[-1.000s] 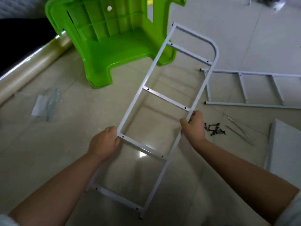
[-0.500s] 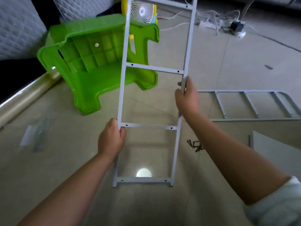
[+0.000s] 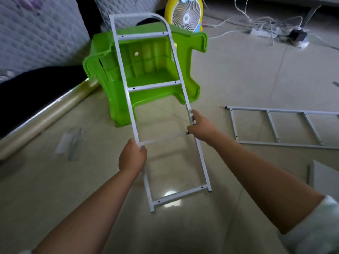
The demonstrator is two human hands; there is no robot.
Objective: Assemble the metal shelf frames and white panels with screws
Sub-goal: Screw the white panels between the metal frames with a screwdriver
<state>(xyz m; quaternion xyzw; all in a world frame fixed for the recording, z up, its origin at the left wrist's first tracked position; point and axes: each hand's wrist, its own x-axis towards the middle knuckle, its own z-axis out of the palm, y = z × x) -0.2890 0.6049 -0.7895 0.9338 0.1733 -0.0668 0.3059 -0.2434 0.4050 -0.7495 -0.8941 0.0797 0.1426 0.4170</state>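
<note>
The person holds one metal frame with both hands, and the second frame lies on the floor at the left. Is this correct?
Wrong side: the head view shows the second frame at the right. The left hand and right hand do hold the first frame.

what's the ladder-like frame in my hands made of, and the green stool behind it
Ladder-like frame: seemingly thin metal tubing with flat crossbars, coated white or pale grey with a satin sheen; small screw holes show in the crossbars. Green stool: probably moulded plastic, fairly glossy, judging by its ribbed underside and bright uniform colour.
</note>
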